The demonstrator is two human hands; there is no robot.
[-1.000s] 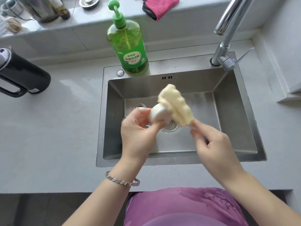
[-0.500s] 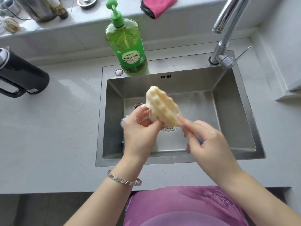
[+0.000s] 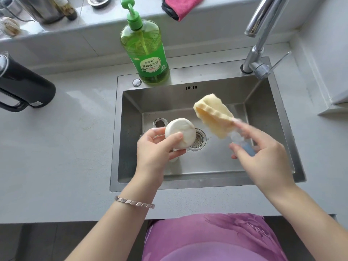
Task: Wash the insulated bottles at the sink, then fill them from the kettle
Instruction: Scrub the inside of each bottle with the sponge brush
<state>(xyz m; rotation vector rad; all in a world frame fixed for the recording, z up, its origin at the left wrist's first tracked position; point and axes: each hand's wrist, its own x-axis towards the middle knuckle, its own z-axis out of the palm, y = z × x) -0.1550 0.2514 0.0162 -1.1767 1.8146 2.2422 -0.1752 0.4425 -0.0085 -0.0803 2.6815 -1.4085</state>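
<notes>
Over the steel sink [image 3: 131, 102] my left hand [image 3: 158, 147] grips a round white bottle lid [image 3: 180, 132], its flat top turned toward me. My right hand [image 3: 263, 157] holds the clear and blue handle of a yellow sponge brush [image 3: 212, 113], whose foam head points up and left, apart from the lid. A bottle's open steel mouth [image 3: 160, 123] shows in the sink just behind my left hand; the rest of it is hidden. The black kettle [image 3: 22, 89] stands on the counter at the far left.
A green dish-soap pump bottle [image 3: 145, 51] stands on the sink's back rim. The chrome tap [image 3: 261, 40] rises at the back right. A pink cloth [image 3: 182, 4] and jars sit on the ledge behind. The drain strainer [image 3: 197, 140] lies mid-sink.
The sponge brush was against the lid; my right hand has swung it away to the right and up. The lid's flat top now faces me.
</notes>
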